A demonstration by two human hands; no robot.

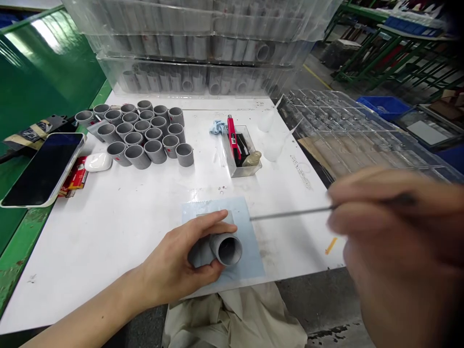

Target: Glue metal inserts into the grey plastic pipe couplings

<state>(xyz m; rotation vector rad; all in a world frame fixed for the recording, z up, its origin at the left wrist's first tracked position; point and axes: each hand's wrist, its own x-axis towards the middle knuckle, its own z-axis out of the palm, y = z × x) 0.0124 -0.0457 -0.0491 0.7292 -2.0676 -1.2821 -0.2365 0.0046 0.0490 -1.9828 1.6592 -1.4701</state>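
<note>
My left hand (188, 256) is closed round a grey tube (226, 250) that lies on its side, its open end turned towards the right. Under it lies a light blue sheet (250, 241) at the table's front edge. My right hand (395, 232), smeared by motion, pinches a thin dark rod (290, 213) with a dark handle. The rod points left, its tip apart from the tube and above the sheet's right side. What kind of tool the rod is I cannot make out.
Several grey tubes (155, 150) stand grouped at the back left. A clear box (244, 170) holds a red cutter (232, 137). A phone (43, 166) and white earphone case (97, 162) lie left. Clear trays (152, 79) of tubes are stacked behind; more trays (337, 116) lie right.
</note>
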